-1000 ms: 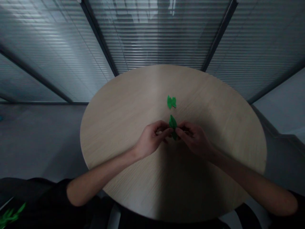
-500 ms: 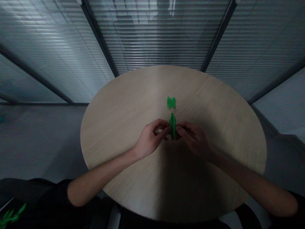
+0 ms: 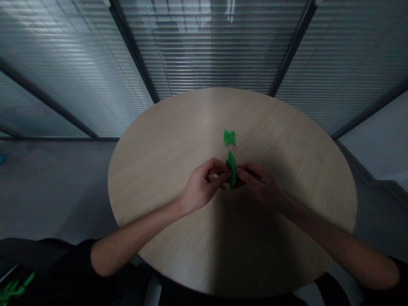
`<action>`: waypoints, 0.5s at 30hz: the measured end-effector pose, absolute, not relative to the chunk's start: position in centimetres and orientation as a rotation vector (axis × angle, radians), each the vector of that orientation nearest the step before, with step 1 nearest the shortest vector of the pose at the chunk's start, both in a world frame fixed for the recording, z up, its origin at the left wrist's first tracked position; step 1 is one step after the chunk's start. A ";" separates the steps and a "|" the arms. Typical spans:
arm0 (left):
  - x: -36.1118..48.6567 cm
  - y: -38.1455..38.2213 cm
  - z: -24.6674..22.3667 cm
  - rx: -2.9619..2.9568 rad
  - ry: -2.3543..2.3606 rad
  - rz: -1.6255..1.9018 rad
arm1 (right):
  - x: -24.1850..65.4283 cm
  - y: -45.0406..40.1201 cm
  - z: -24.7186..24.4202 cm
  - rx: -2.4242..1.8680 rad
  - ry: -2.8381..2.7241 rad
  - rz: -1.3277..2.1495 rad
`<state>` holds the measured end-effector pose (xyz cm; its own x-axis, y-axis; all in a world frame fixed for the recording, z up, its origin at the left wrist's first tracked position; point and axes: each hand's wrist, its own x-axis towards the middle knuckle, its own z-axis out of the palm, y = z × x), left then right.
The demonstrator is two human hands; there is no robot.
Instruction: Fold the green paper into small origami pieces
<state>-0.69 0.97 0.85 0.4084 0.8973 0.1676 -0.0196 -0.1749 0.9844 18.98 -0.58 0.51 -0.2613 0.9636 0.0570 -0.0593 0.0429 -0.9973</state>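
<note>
Between my two hands, over the middle of the round table, is a narrow piece of folded green paper (image 3: 231,165), pointed at its upper end. My left hand (image 3: 204,182) grips its left side, thumb across the lower part. From the other side my right hand (image 3: 259,182) pinches the right edge between thumb and fingers. Just beyond it lies a small green folded paper shape (image 3: 229,137) with two wing-like halves, touched by neither hand. Some fingertips are hidden behind the held paper.
A round light-wood table (image 3: 172,127) spreads under both hands. Behind it stand glass panels with horizontal blinds (image 3: 210,55) and dark frames. At the lower left corner are green leaf-like shapes (image 3: 14,291) over something dark.
The folded green paper has turned and bent slightly in my fingers. My left thumb has slid a little to the right across it. The winged paper shape stays put.
</note>
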 end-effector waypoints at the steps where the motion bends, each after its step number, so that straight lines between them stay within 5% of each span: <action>1: -0.7 1.0 0.9 1.535 0.822 0.997 | 19.0 -0.6 0.5 -0.996 -1.386 1.386; 15: -0.6 1.0 1.0 1.484 0.810 0.973 | 19.1 -0.5 0.6 -1.010 -1.428 1.361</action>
<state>-0.63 0.95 1.00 0.4226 0.8964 0.1341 -0.0301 -0.1340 0.9905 19.05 -0.54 0.63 -0.2690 0.9608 0.0669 -0.0205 0.0637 -0.9978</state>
